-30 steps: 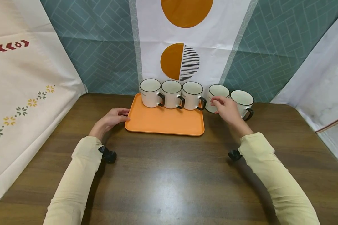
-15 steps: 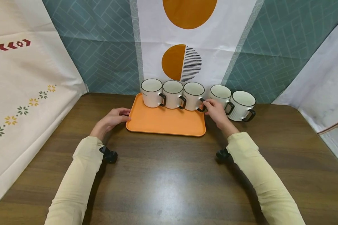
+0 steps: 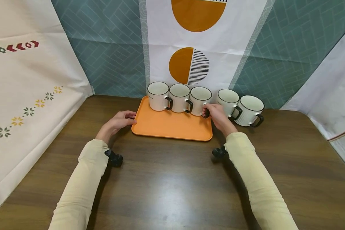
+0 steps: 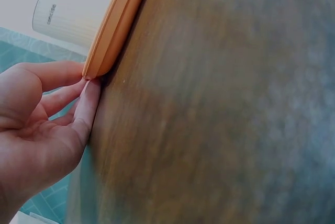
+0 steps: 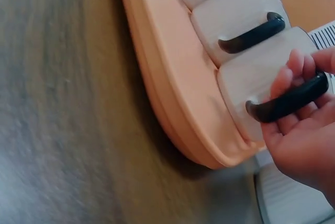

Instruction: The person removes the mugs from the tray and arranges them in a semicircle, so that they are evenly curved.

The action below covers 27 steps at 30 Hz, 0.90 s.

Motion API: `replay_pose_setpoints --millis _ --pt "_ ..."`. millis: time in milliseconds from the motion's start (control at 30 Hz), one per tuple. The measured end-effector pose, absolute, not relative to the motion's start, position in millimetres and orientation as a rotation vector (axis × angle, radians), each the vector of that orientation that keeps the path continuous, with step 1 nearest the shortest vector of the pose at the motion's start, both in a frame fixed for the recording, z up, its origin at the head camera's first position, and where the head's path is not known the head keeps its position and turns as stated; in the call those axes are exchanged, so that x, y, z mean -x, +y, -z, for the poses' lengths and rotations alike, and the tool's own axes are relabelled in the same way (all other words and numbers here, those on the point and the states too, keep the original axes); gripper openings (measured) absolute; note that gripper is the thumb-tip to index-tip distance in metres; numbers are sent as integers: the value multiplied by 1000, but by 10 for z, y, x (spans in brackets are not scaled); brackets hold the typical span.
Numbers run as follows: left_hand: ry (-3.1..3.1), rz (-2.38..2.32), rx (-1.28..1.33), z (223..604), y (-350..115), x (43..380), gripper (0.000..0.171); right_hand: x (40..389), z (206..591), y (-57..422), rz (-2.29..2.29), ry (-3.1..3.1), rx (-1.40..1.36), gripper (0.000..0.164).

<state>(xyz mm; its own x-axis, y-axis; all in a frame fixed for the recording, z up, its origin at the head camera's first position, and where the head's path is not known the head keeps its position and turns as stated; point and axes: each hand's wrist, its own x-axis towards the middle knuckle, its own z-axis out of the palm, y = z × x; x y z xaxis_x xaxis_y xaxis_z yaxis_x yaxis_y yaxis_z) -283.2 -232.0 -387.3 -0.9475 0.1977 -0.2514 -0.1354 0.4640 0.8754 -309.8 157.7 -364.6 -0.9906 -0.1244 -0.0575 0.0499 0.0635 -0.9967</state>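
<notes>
Three white mugs with black rims and black handles stand in a row along the back of an orange tray point(image 3: 172, 129): the left mug point(image 3: 158, 97), the middle mug point(image 3: 179, 99) and the right mug point(image 3: 199, 99). My right hand point(image 3: 217, 116) has its fingers curled round the right mug's handle point(image 5: 288, 101), which shows plainly in the right wrist view. At the tray's left edge, my left hand point(image 3: 119, 122) touches the rim with thumb and fingertips. The left wrist view shows those fingers fairly straight against the tray's end point(image 4: 112, 30).
Beyond the tray's right end, two more white mugs stand on the wooden table point(image 3: 161, 185): a nearer-to-tray mug point(image 3: 227, 103) and a ribbed mug point(image 3: 247, 111). A patterned cloth point(image 3: 109, 57) hangs right behind the row.
My right hand has moved left, from the mug just off the tray to the right mug on the tray, and taken its handle. My left hand stays at the tray's edge.
</notes>
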Motion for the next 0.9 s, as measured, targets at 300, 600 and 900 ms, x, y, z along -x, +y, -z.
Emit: replay_pose_setpoints --millis 300,600,900 --pt "2391 -1480 -58 3837 -2316 2831 51 3047 3672 1517 2016 2362 144 38" --pt "2362 -1511 -80 3870 -2329 2808 52 3036 3753 1499 2005 2468 155 38" --pt "2376 -1490 -64 3858 -2340 2831 52 3032 3728 1518 2008 2492 136 37"
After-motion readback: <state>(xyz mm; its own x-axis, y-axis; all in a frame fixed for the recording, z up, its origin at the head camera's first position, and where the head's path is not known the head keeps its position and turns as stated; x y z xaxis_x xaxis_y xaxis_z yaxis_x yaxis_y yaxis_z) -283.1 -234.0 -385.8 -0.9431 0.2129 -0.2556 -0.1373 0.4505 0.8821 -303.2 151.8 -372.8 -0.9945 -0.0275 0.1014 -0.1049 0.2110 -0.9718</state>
